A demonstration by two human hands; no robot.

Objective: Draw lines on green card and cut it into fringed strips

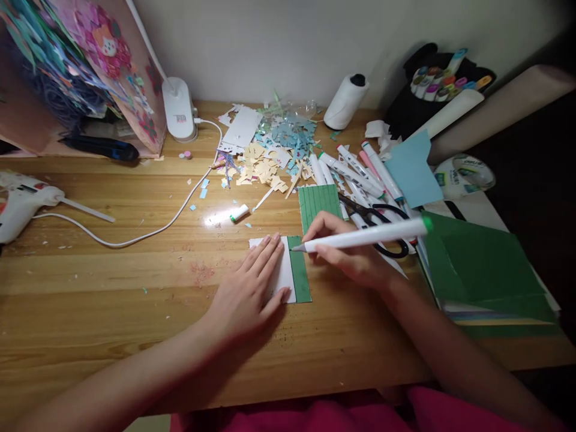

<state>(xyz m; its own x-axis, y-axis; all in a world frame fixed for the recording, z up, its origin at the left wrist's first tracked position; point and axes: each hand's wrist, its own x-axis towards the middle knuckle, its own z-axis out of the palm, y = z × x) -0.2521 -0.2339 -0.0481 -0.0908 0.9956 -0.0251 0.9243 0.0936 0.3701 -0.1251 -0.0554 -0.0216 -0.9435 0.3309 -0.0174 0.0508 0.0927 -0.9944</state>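
My left hand (252, 282) lies flat with fingers stretched over a white card (284, 273), which rests on a green piece (301, 276) that shows along its right side. In my right hand (344, 246) is a white marker (369, 234) with a green end, its grey tip at the green strip near the card's upper right edge. Behind my right hand lies another green piece (319, 203) with dark parallel lines. A small marker cap (239, 212) with a green end lies beyond my left hand.
Paper scraps (274, 144) and loose markers (355, 171) lie at the back, with black scissors (387, 210) beside the markers. A glue gun (27, 201) is at the left, a white cable (166, 225) crosses the table, and green sheets (490, 270) are stacked at the right.
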